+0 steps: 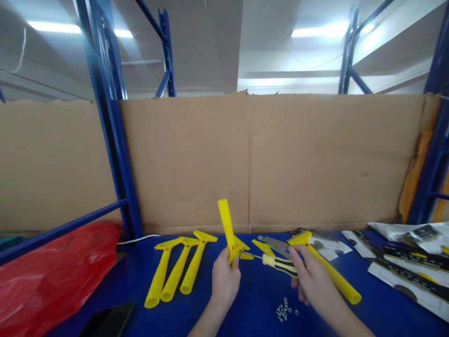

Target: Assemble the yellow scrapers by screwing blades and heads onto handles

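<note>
My left hand is closed round the head end of a yellow plastic scraper, whose hollow handle points up. In my right hand is a screwdriver with a cream and black handle. Its shaft runs left, and the tip meets the scraper head near my left fingers; the exact contact is too small to make out. Another yellow scraper lies beneath and beyond my right hand. Below, between the hands, sits a small pile of screws and nuts. Flat grey blades and a loose yellow piece lie behind the screwdriver.
Three yellow scrapers lie side by side at the left. A phone and a red plastic bag are further left. Packaging cards spread over the right side. A cardboard wall closes the back, between blue rack posts.
</note>
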Demonstrator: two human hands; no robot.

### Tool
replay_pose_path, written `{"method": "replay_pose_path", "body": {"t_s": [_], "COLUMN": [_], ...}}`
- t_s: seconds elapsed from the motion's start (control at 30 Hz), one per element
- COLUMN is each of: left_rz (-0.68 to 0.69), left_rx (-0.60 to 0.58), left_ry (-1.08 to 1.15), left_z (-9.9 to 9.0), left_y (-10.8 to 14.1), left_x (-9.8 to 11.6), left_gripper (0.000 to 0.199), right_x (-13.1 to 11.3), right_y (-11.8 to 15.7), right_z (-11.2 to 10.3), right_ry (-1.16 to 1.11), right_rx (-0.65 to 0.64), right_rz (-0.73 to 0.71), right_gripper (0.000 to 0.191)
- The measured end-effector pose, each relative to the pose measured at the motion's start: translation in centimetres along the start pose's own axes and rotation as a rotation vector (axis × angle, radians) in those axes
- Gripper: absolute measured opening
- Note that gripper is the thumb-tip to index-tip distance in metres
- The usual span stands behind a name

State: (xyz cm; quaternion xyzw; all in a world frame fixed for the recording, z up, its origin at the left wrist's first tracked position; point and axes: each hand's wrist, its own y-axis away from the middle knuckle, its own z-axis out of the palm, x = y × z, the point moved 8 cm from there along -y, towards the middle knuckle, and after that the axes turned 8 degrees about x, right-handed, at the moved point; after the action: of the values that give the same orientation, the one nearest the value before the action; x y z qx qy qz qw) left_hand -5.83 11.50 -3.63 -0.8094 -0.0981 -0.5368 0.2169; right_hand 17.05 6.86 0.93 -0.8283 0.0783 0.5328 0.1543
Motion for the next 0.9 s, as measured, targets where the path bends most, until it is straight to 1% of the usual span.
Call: {"method": "replay_pose_path", "body": {"t_s": [0.1,0.23,0.3,0.37,0.43,0.53,0.6,0.77,0.83,0.9], "left_rz": [0.005,-0.004,-0.007,-0.007,-0.006,-0.003,-0.002,-0.018,-0.019,-0.018], "left_rx": [0.002,0.007,0.006,0.007,0.007,-0.002,-0.005,0.01,0.01,0.011], "left_ry": [0.007,0.011,0.01,0.009,0.008,0.008,0.013,0.016,0.02,0.026], "left_z": [0.0,0.0,0.0,0.0,0.1,0.1,0.1,-0.1,-0.1,-0.1], "left_y": [0.0,-0.2,-0.2,-0.2,-0.2,-0.1,-0.1,-0.2,-0.2,-0.2], "left_x": [0.0,-0.2,-0.3,-0.3,-0.3,-0.2,-0.2,-0.3,-0.3,-0.3], "left_gripper": [0.027,0.028,0.028,0.029,0.029,0.03,0.03,0.03,0.031,0.031], "right_x": [0.0,-0.3,-0.6,-0.9,-0.8,-0.2,0.0,-0.4,-0.8,-1.0], "right_y": [0.3,0.4,0.4,0.4,0.3,0.1,0.1,0.5,0.6,0.5], "right_z": [0.2,0.3,0.2,0.1,0.2,0.2,0.3,0.5,0.5,0.5], "right_ry": [-0.074,-0.187,-0.211,-0.204,-0.159,-0.089,-0.113,-0.215,-0.228,-0.219], "right_rx": [0.006,0.008,0.009,0.008,0.0,-0.012,-0.015,-0.023,-0.024,-0.029], "right_rz": [0.002,-0.064,-0.099,-0.116,-0.089,-0.01,0.007,-0.057,-0.099,-0.11], "right_gripper": [0.046,0.055,0.053,0.047,0.043,0.05,0.054,0.06,0.056,0.05]}}
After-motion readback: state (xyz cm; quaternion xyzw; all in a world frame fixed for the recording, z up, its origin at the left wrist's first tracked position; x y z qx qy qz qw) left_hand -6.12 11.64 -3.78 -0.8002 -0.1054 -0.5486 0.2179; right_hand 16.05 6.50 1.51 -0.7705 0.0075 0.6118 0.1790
